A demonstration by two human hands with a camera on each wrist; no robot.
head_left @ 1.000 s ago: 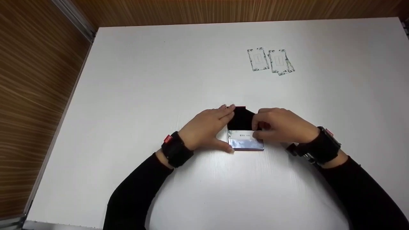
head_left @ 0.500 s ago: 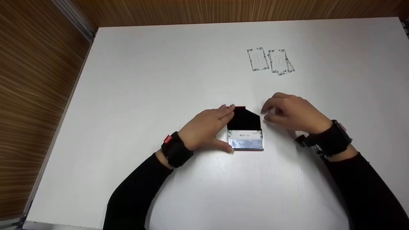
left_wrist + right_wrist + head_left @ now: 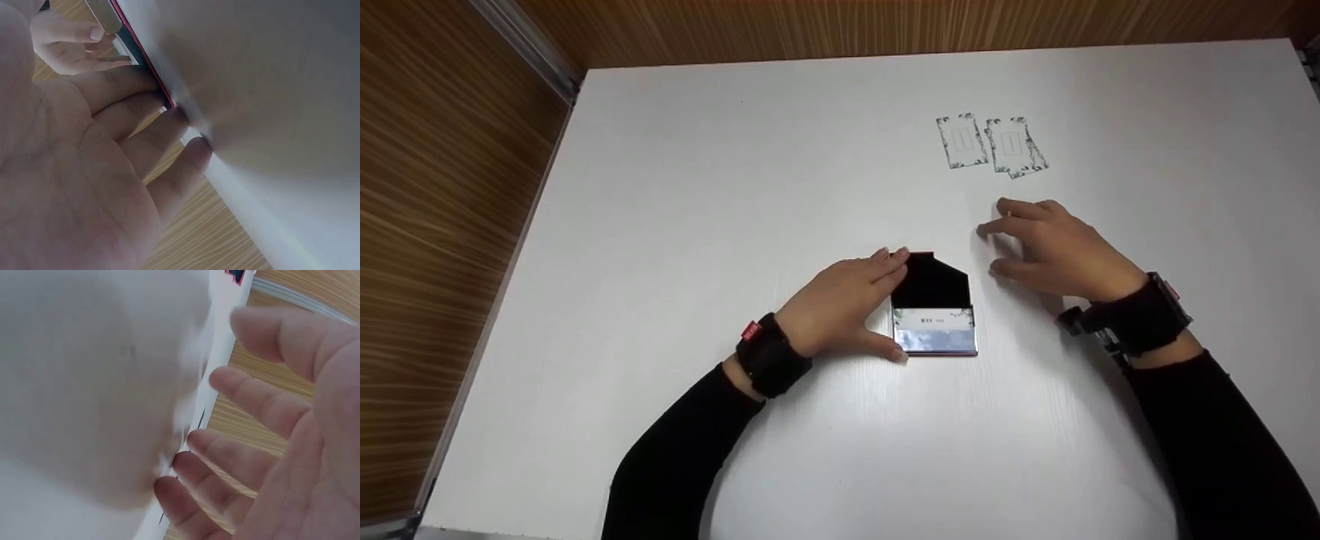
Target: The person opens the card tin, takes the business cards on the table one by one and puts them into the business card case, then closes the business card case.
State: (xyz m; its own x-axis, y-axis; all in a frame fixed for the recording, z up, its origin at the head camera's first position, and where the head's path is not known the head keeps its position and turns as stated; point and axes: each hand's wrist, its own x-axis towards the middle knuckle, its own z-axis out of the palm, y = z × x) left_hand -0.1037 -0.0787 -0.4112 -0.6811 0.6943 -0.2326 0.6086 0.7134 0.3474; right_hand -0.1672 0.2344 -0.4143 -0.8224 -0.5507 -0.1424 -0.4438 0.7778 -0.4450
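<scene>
On my head feed, a card holder (image 3: 934,289) lies flat on the white tabletop (image 3: 660,225), between the person's two hands. Across the printed card (image 3: 937,319) in it runs one short line of dark characters, too small for me to read; leafy sprigs sit in its corners. The holder's lower panel shines like a mirror, its upper part is matte black with one slanted corner, and red shows at the far edge. Near the far side I see three loose cards, one (image 3: 961,140) just beside an overlapping pair (image 3: 1014,146), leaf-bordered, each of the two faces in full view carrying a small framed mark I can't make out. The left hand (image 3: 840,304) lies along the holder's left side, fingers straight, thumb stretched toward the near corner. The right hand (image 3: 1057,251) is spread, holding nothing, between holder and loose cards.

My left wrist feed shows straight fingertips against the holder's thin red rim.

On my right wrist feed, the fingers fan apart before woodgrain panelling (image 3: 256,377).
</scene>
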